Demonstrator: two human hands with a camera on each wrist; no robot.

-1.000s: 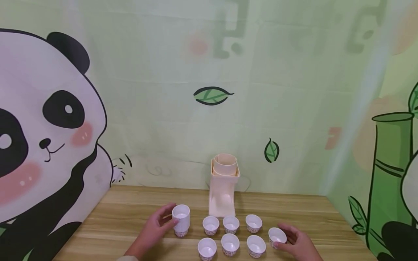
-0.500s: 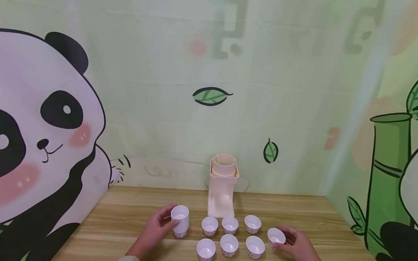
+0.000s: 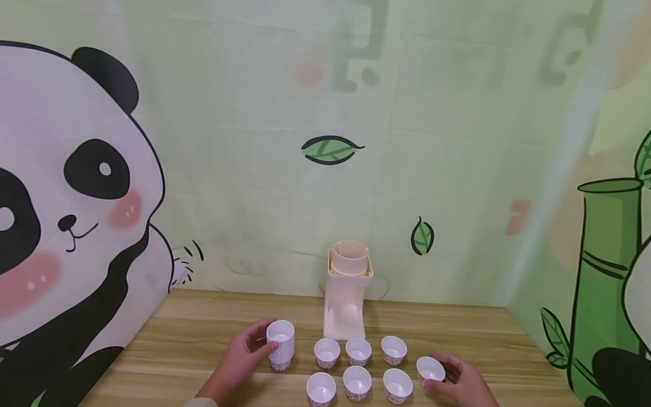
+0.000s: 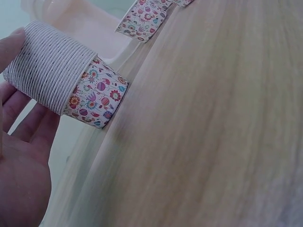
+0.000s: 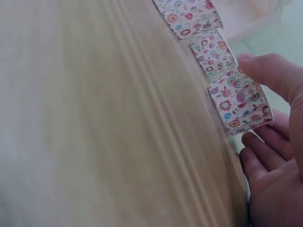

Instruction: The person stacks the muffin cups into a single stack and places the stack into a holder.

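In the head view, my left hand (image 3: 246,351) holds a stack of nested white paper cups (image 3: 282,346) upright at the left of the table. Seen from the left wrist, ridged rims (image 4: 52,66) lie close together above the bottom cup's flower-printed wall (image 4: 98,94), with thumb and fingers on either side. At the right end of the cups, my right hand (image 3: 465,381) pinches a single small paper cup (image 3: 430,369) between thumb and fingers. Its printed side (image 5: 240,101) faces the right wrist camera and its base is at the tabletop. Some fingers of both hands are hidden behind the cups.
Several more paper cups stand upright between the hands in a back row (image 3: 358,351) and a front row (image 3: 357,383). Behind them is a pale pink holder (image 3: 344,316) with a round ring on top. A printed green cloth (image 3: 244,186) borders the wooden table (image 3: 203,322).
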